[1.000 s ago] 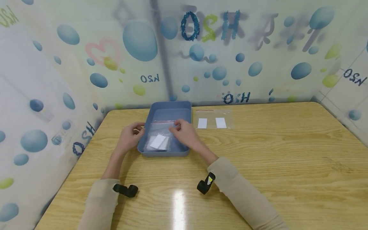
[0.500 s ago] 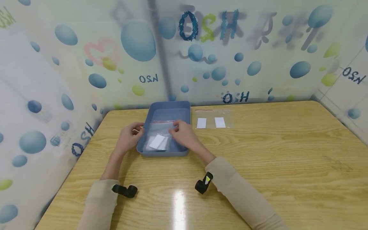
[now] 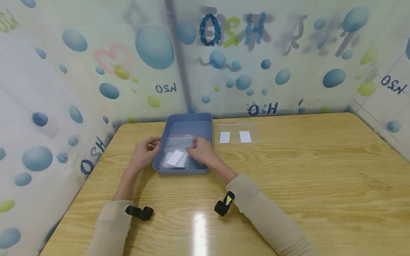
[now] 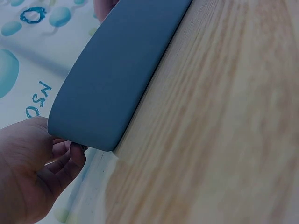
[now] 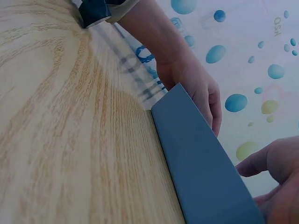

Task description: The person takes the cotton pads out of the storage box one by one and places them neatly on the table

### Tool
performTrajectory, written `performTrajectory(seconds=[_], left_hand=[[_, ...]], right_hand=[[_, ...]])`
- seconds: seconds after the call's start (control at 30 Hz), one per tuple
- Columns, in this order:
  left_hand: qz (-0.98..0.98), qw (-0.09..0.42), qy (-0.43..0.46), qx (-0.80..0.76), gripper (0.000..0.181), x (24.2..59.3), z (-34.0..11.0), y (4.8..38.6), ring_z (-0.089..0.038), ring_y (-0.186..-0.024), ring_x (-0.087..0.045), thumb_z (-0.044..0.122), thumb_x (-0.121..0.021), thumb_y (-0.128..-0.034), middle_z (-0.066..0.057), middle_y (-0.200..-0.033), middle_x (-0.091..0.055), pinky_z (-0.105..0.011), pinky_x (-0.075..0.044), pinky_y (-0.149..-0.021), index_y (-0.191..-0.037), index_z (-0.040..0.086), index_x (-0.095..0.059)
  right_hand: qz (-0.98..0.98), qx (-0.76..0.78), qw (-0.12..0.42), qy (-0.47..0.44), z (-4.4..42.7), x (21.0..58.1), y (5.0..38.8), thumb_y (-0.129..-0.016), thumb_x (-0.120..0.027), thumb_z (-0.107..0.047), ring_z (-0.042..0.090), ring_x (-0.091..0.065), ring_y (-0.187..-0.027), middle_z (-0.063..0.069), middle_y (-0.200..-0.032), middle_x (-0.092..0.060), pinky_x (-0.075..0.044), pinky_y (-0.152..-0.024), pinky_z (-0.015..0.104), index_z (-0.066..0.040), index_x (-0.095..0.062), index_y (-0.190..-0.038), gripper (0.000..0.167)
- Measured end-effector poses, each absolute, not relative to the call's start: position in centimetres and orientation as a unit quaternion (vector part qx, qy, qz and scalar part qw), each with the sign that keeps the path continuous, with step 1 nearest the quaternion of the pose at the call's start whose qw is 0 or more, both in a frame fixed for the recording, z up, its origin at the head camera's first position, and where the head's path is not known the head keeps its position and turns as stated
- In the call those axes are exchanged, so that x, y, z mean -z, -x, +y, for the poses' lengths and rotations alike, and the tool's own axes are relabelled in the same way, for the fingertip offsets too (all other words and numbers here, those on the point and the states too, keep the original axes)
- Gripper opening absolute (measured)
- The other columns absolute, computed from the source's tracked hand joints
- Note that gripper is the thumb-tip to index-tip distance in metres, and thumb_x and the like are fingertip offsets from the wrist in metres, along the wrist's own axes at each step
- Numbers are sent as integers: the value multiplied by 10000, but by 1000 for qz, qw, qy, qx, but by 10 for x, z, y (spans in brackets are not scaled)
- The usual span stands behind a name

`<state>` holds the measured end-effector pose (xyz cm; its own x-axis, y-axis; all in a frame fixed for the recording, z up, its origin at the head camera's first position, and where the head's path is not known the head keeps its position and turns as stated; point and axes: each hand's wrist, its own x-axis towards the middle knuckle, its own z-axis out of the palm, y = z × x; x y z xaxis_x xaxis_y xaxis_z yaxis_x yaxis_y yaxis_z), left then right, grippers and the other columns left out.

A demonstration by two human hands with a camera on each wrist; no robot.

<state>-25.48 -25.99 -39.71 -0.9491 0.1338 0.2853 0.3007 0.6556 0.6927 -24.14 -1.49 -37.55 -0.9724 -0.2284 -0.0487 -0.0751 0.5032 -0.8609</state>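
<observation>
A blue-grey plastic tray [image 3: 192, 172] lies on the table, with clear zip bags [image 3: 177, 143] inside. White rectangular pieces [image 3: 175, 158] show through the bags near the tray's front. My left hand [image 3: 144, 153] holds the tray's left side, its fingers curled at the rim; in the left wrist view the hand [image 4: 32, 163] is partly behind the tray wall [image 4: 112, 74]. My right hand [image 3: 202, 151] is over the tray's right part, thumb and forefinger apart by the bags' right edge. In the right wrist view, the tray wall hides those fingertips.
Right of the tray, another clear zip bag [image 3: 235, 127] with two white pieces lies flat on the wooden table [image 3: 304, 170]. A wall covering [image 3: 282, 85] with blue dots stands behind and to the left. A black wrist camera [image 3: 224, 203] sits on each sleeve.
My right hand has shifted slightly left and toward me, to the right edge of the bags. The left hand, the tray and the bags have stayed in place.
</observation>
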Motion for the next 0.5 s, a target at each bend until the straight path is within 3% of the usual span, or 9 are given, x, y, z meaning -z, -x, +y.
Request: performTrajectory(seconds=[0.37, 0.5], left_hand=[[-902, 108, 120, 401, 284, 398, -258, 256, -283, -804, -667, 35, -596, -963, -180, -903, -651, -206, -475, -680, -1219, -69, -660], [-903, 106, 119, 400, 289, 398, -259, 256, -276, -801, -664, 35, -593, -965, -180, -910, -651, -211, -476, -676, -1227, -70, -655]], right_hand=[[844, 529, 66, 56, -20, 381, 244, -957, -679, -159, 191, -726, -795, 155, -1085, -722, -537, -843, 339, 80, -538, -1363, 492], [828, 554, 67, 54, -23, 382, 245, -949, -690, -140, 196, -724, -773, 161, -1026, -730, -532, -878, 355, 106, -552, -1332, 476]])
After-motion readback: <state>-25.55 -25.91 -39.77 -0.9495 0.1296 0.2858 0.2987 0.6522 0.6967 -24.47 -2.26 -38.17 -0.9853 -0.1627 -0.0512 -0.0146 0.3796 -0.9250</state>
